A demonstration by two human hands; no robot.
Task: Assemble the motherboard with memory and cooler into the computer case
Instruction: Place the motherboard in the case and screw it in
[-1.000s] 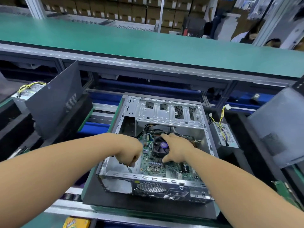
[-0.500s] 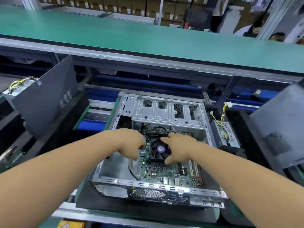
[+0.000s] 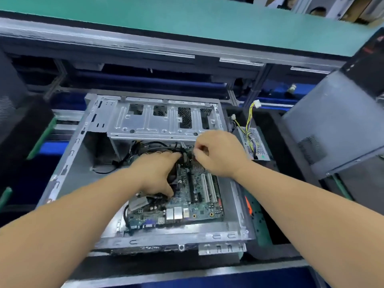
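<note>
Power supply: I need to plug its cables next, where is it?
In the head view, the power supply lies right of the computer case, just beyond the right hand.

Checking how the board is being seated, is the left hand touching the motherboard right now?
Touching. The head view shows the left hand spread over the cooler area, its thumb tip pressed onto the motherboard inside the case, no gap visible.
</note>
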